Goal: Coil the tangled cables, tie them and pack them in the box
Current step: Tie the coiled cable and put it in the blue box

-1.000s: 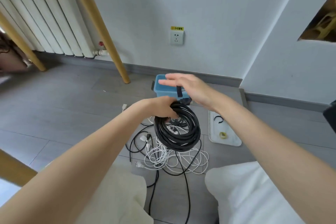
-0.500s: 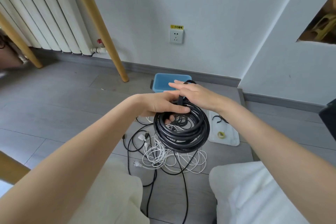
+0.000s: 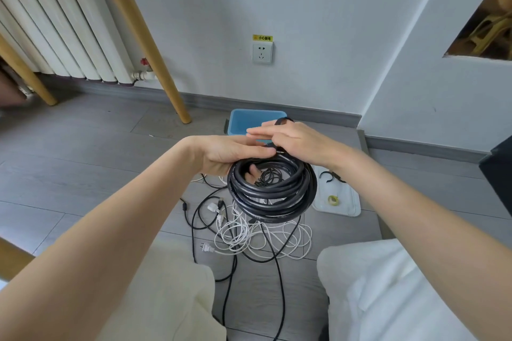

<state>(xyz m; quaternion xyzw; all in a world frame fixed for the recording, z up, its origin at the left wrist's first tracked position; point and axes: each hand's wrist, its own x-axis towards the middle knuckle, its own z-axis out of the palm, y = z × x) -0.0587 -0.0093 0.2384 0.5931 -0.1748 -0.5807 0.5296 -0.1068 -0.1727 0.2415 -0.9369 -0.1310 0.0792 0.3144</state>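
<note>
Your left hand (image 3: 227, 151) has its grip closed around the top of the black cable coil (image 3: 273, 192), fingers threaded through the loop and thumb lying across the strands. The coil hangs in the air above the floor (image 3: 83, 163), in front of your knees. Your right hand (image 3: 291, 137) rests on the top of the coil just beside the left, its grip pinching a black strap (image 3: 282, 120) that loops up over the knuckles. Below the coil, a tangle of white cable (image 3: 263, 235) and thin black cable (image 3: 199, 219) lies on the floor. The blue box (image 3: 250, 117) stands open behind your hands, near the wall. A white lid (image 3: 343, 202) lies to its right.
</note>
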